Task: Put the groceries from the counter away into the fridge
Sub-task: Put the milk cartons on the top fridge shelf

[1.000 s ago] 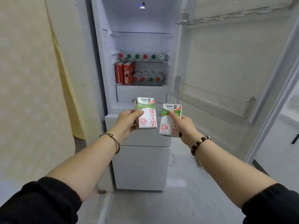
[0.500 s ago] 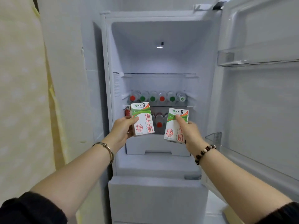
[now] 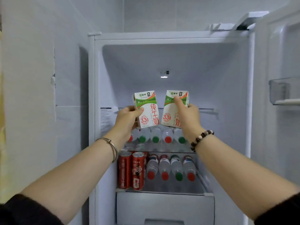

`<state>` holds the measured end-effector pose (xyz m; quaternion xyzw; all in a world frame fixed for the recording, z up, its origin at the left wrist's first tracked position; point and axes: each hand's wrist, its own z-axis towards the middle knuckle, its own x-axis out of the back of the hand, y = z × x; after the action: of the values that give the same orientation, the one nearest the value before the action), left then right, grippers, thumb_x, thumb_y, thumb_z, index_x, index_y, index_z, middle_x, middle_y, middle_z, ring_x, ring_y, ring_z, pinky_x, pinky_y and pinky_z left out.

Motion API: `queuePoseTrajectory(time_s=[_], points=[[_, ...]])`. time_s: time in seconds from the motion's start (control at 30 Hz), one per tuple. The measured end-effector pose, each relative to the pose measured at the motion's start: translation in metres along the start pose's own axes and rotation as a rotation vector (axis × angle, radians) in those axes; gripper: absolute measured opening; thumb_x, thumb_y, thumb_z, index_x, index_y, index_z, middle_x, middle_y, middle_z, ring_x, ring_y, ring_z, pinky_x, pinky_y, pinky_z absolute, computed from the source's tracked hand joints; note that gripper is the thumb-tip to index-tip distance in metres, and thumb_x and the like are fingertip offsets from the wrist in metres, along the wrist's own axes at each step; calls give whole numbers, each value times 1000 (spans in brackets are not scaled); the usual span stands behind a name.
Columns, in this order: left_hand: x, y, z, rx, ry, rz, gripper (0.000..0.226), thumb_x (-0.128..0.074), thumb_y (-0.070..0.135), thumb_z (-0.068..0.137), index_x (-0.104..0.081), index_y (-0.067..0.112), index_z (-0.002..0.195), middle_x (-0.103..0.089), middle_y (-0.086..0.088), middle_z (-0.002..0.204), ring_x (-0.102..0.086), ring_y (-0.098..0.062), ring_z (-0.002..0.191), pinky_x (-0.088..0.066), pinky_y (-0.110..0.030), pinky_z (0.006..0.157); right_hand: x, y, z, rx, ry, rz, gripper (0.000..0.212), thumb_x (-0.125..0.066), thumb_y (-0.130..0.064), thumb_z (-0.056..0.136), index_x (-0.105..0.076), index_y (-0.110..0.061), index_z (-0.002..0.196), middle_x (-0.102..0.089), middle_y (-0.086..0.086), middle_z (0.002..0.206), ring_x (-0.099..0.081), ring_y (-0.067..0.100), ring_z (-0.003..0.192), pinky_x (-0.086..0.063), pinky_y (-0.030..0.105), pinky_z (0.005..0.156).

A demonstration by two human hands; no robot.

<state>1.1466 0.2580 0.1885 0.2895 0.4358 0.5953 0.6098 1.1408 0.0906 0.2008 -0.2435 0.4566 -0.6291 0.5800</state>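
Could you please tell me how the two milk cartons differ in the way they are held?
The left carton tips its top leftward; the right carton tips rightward. The left hand grips its carton's side, leaving the print clear; the right hand covers part of its print. Both share one design.

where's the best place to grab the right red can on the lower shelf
Probably the upper part of the right can, reached from the open front: it stands upright, a second can crowds its left and bottles lie close on its right.
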Motion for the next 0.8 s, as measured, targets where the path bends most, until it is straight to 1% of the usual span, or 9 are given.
queuePoseTrajectory(time_s=[0.1, 0.2, 0.27, 0.33, 0.43, 0.53, 0.67, 0.73, 0.8], points=[[-14, 11, 45, -102, 0, 54, 10, -58, 12, 91, -60, 9, 100, -70, -9, 91, -67, -23, 79, -55, -35, 68, -16, -8, 44, 41, 14, 34, 23, -64, -40, 86, -58, -20, 77, -68, 5, 88, -68, 22, 76, -57, 34, 62], [-21, 13, 82, -175, 20, 108, 6, -59, 12, 90, -59, 11, 96, -69, -9, 90, -66, -23, 75, -54, -35, 66, -30, -5, 80, 53, 22, 59, 22, -64, -39, 86, -57, -20, 75, -68, 4, 83, -69, 23, 72, -57, 34, 58], [-23, 12, 105, -195, 33, 125, 6, -60, 11, 90, -59, 12, 95, -69, -9, 92, -67, -24, 77, -55, -35, 65, -39, 0, 103, 57, 29, 41, 21, -64, -38, 86, -57, -21, 78, -68, 4, 85, -69, 22, 72, -57, 33, 58], [-25, 11, 127, -206, 48, 175, 4, -60, 10, 89, -59, 13, 93, -69, -9, 94, -67, -24, 78, -53, -31, 59, -48, 3, 124, 68, 30, -8, 22, -62, -41, 87, -55, -20, 83, -67, 4, 86, -67, 20, 70, -55, 30, 54], [-27, 11, 157, -170, 61, 277, 7, -57, 11, 90, -58, 10, 97, -67, -11, 98, -65, -26, 81, -49, -26, 49, -56, 8, 150, 87, 26, -128, 33, -56, -46, 90, -56, -14, 98, -66, 5, 89, -64, 17, 68, -49, 26, 49], [-27, 9, 179, -121, 43, 369, 15, -51, 11, 93, -56, 7, 107, -64, -8, 100, -61, -25, 87, -46, -24, 48, -62, 14, 171, 81, 16, -246, 42, -51, -47, 92, -56, -11, 112, -66, 8, 97, -63, 19, 72, -45, 24, 48], [-26, -1, 193, -110, -15, 555, 8, -49, 11, 95, -49, 13, 103, -58, -2, 99, -54, -19, 89, -46, -26, 62, -67, 28, 187, 70, -37, -350, 41, -47, -46, 94, -54, -10, 113, -66, 9, 99, -63, 18, 72, -45, 25, 49], [-23, -6, 200, -73, -32, 563, 7, -47, 11, 96, -49, 13, 102, -58, -3, 99, -54, -20, 88, -45, -23, 58, -71, 33, 192, 56, -60, -396, 40, -47, -43, 95, -52, -9, 114, -64, 9, 99, -61, 18, 71, -44, 26, 49], [-21, -9, 206, -31, -46, 547, 7, -44, 10, 97, -50, 12, 97, -60, -5, 99, -55, -20, 86, -44, -20, 52, -76, 37, 197, 16, -118, -396, 39, -47, -41, 95, -51, -7, 114, -65, 10, 99, -63, 21, 75, -49, 28, 53]])
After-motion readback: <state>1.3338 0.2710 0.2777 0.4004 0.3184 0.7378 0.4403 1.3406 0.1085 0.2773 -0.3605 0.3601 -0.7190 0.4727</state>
